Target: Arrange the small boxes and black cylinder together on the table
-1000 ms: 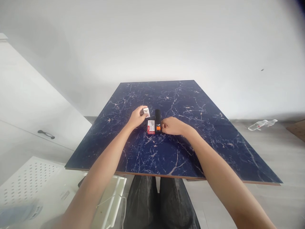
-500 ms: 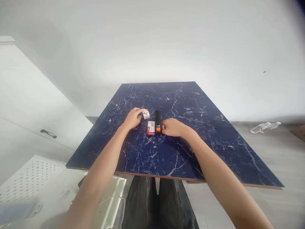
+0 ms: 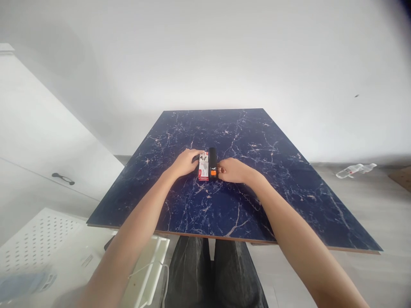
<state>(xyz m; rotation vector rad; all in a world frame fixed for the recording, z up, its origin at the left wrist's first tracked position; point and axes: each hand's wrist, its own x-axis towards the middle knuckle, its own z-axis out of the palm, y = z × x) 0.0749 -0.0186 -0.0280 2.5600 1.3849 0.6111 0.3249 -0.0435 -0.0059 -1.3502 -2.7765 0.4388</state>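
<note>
On the blue marbled tabletop (image 3: 224,205), my left hand (image 3: 185,162) grips a small white box (image 3: 204,157) with dark and red print, its thumb and fingers at the box's left side. That box lines up against the far end of a red and white box (image 3: 203,172), which lies flat. Right beside the two boxes is a long black object with an orange patch (image 3: 212,160); its exact kind is unclear. My right hand (image 3: 236,170) has its fingers curled against the black object's near right side, and the fingertips are partly hidden.
The table stands against a white wall (image 3: 212,55). At left is a white cabinet with a dark handle (image 3: 63,179). A white shelf unit (image 3: 150,269) with a cable is below the table's near left edge. Clear plastic packaging (image 3: 355,170) lies on the floor at right.
My left hand has moved right and slightly nearer, bringing the small white box up against the red and white box and the black object. My right hand has stayed in place.
</note>
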